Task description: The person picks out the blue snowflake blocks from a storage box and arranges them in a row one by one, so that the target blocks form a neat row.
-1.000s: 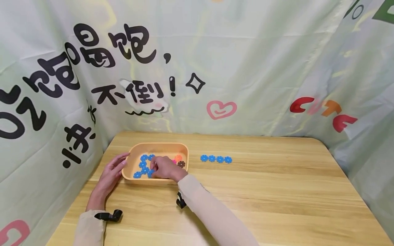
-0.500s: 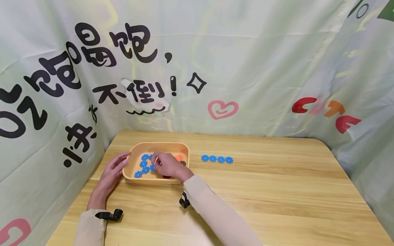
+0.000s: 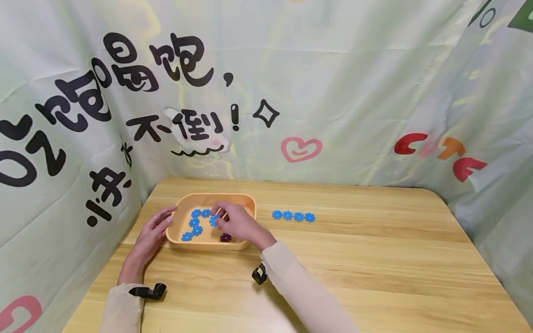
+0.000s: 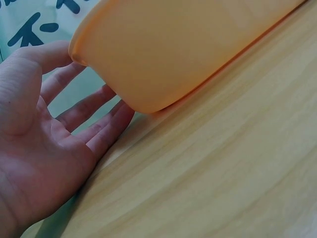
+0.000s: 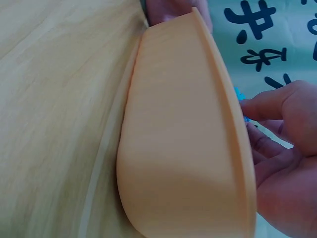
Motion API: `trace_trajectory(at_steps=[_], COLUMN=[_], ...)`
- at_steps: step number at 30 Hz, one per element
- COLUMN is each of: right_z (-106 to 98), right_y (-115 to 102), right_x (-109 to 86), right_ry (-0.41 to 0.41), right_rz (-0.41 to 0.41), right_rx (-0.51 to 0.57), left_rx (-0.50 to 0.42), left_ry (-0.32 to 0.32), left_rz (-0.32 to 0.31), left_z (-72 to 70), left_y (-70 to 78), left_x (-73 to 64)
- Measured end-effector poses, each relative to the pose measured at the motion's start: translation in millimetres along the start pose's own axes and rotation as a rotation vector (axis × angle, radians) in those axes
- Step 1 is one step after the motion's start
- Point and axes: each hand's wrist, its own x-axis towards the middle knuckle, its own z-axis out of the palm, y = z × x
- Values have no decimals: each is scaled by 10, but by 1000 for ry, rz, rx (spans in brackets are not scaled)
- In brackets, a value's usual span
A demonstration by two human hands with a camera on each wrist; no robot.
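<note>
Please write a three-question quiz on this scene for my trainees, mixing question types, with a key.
1. How many blue snowflake discs form the straight row on the table?

2. Where does the dark purple snowflake disc lie?
a) in the row on the table
b) inside the orange tray
c) on the table, left of the tray

3. Fill the gaps: the ____ pinches a blue snowflake disc, while the ____ touches the tray's end.

Key: 1. four; 2. b; 3. right hand, left hand.
</note>
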Motion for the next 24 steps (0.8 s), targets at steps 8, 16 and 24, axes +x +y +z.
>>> trace_trajectory(at_steps=[8,16,24], right_z=[-103,-230,-348], right_y=[-15,13,65], right_x=[-151,-314,-491], right_ry=[58,102,170], right_rz=[-7,-32,-54], right_rx=[-3,7,2], left_rx=[-4,-10,-15], left_ry=[2,-4,-10], left_rz=[-2,2,16], left_z=[5,3,2], left_y=[-3,-3,-17], left_x=[-2,-3,5])
